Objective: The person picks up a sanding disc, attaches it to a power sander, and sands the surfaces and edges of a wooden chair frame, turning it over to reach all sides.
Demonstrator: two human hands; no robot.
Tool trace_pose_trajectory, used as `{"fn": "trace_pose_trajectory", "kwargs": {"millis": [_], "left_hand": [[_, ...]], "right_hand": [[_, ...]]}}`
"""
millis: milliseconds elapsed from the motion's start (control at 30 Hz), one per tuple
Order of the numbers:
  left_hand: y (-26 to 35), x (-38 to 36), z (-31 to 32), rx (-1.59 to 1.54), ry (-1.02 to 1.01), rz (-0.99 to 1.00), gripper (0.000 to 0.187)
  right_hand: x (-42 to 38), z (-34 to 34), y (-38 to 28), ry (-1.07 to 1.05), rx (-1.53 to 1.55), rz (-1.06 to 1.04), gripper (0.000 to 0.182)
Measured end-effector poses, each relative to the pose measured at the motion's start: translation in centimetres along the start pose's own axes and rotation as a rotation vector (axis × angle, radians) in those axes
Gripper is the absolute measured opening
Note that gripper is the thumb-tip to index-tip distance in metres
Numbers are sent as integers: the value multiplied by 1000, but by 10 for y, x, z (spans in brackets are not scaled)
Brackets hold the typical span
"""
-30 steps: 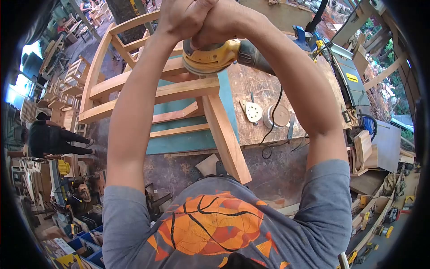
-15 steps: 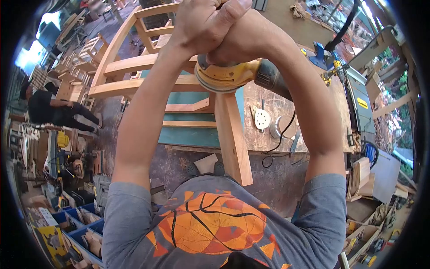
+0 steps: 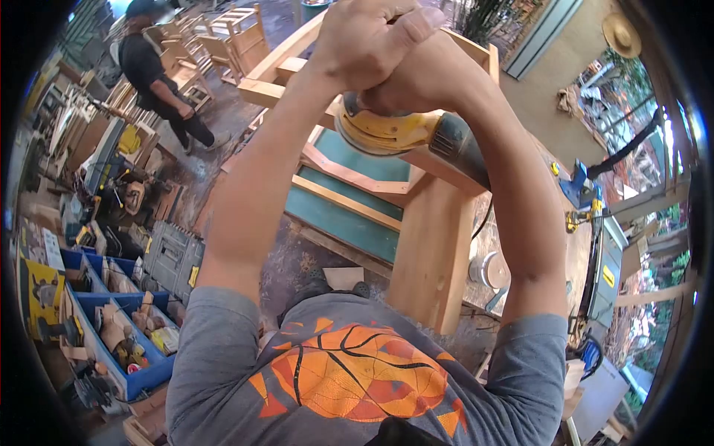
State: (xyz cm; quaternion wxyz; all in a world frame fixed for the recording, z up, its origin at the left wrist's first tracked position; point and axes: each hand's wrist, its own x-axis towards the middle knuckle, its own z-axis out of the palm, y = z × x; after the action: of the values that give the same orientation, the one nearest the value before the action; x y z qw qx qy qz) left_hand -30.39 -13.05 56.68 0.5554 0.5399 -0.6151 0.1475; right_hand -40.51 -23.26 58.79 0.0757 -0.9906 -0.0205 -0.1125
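A yellow random orbital sander (image 3: 383, 134) with a dark dust canister sits on the wooden chair frame (image 3: 435, 238), its disc towards the upper rails. My right hand (image 3: 420, 78) is closed over the top of the sander; my wrist hides part of it. My left hand (image 3: 364, 41) lies over my right hand, its fingers wrapped round it and its thumb across the top. The frame's wide leg slants towards me, beside the lower stretchers (image 3: 349, 201). What the sander's pad touches is partly hidden.
A teal surface (image 3: 338, 215) lies under the frame on the workbench (image 3: 483, 290), with a round tin (image 3: 491, 269) at right. A co-worker (image 3: 152, 74) stands at upper left near wooden chairs (image 3: 230, 41). Blue divided bins (image 3: 111, 312) and a grey case (image 3: 171, 256) are at lower left.
The view has turned, and the frame's leg appears larger and farther right. My hands and the sander appear slightly right and lower. The co-worker appears higher in view. Both hands keep their grip.
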Motion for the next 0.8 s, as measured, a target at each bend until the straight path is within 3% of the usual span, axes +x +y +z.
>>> {"fn": "trace_pose_trajectory", "kwargs": {"millis": [67, 133, 233, 333, 400, 500, 633, 800], "left_hand": [[-14, -6, -24, 27, 21, 19, 52], [-22, -12, -48, -19, -85, -103, 53], [-46, -19, -78, 58, -47, -23, 57], [-56, -22, -108, 51, -94, -92, 55], [-69, -23, -123, 47, -55, -58, 53], [-85, -23, -145, 54, -26, -36, 51], [-93, -24, -167, 78, -23, -149, 49], [-124, -20, -186, 56, 24, -129, 47]], "right_hand": [[20, 3, -18, -3, -4, -46, 29], [43, 11, -31, -7, -36, -69, 32], [67, 12, -55, -53, -47, -61, 38], [100, 30, -62, -42, -81, -57, 40], [119, 35, -71, -5, -122, -160, 44], [130, 24, -97, -111, -157, -40, 41], [165, 41, -97, -115, -164, -143, 43], [196, 46, -101, -131, -207, -139, 45]]}}
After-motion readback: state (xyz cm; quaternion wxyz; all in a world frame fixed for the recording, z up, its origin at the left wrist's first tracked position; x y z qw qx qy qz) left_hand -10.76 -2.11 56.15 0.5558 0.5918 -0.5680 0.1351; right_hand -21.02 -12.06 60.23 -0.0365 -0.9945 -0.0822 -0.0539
